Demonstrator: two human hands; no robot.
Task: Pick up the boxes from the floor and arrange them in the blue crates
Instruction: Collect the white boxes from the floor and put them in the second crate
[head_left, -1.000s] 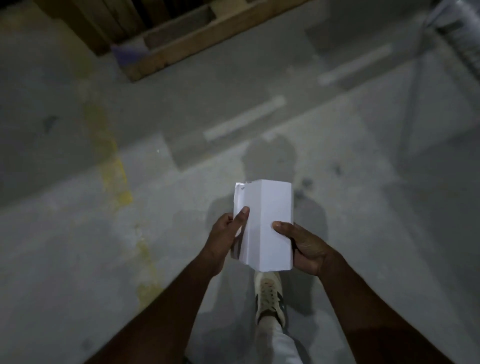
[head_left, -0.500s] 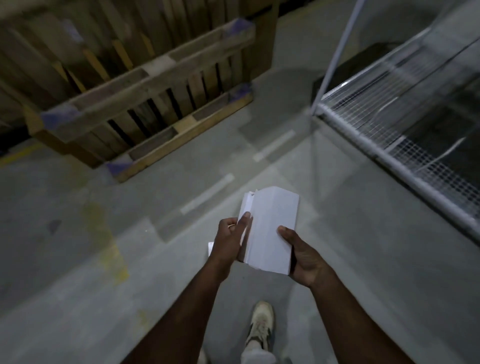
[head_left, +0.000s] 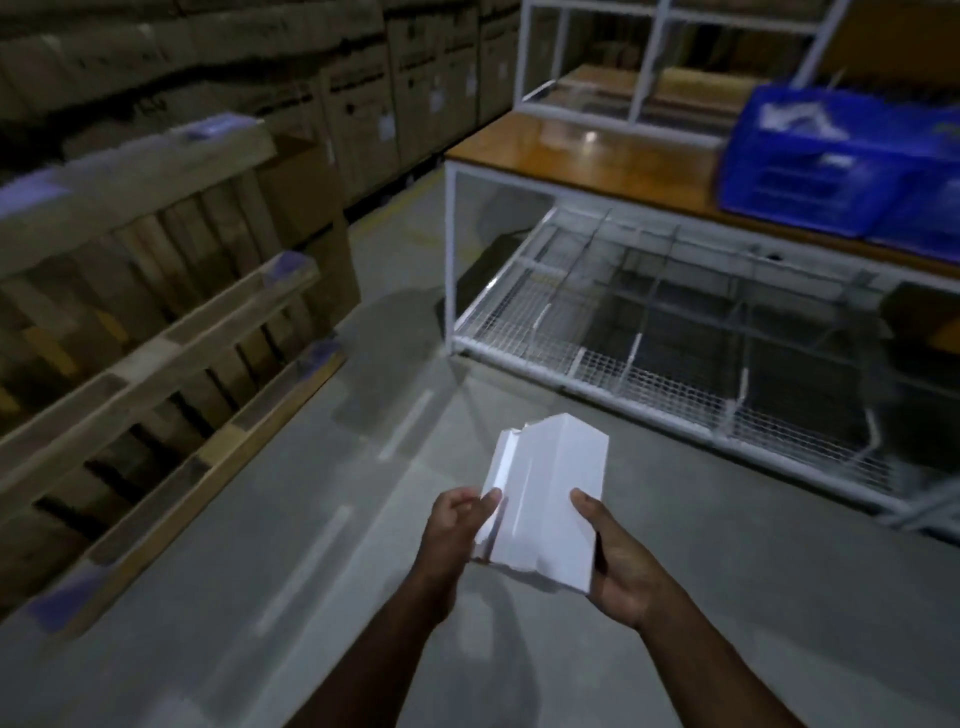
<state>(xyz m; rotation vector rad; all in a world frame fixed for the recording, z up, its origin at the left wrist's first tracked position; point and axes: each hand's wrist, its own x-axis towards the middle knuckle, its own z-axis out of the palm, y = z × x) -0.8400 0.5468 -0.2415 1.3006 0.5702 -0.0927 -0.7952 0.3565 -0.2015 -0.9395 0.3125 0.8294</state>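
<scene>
I hold white flat boxes (head_left: 550, 499) in front of me at waist height, stacked together and tilted. My left hand (head_left: 452, 540) grips their left edge with the thumb on top. My right hand (head_left: 618, 561) holds the right side from beneath, its thumb lying on the upper face. A blue crate (head_left: 810, 161) stands on the wooden table top (head_left: 597, 156) at the upper right, with something white inside. A second blue crate (head_left: 930, 218) touches it on the right, cut off by the frame edge.
The table has a white metal frame with a wire-mesh lower shelf (head_left: 675, 364) divided into compartments. Wooden pallets (head_left: 145, 332) lean on the left. Cardboard cartons (head_left: 363, 88) line the back wall. Grey concrete floor (head_left: 260, 571) lies between the pallets and the table.
My view has lifted from the floor to the table and blue crates. Both hands keep their hold on the white boxes, which have tilted slightly.
</scene>
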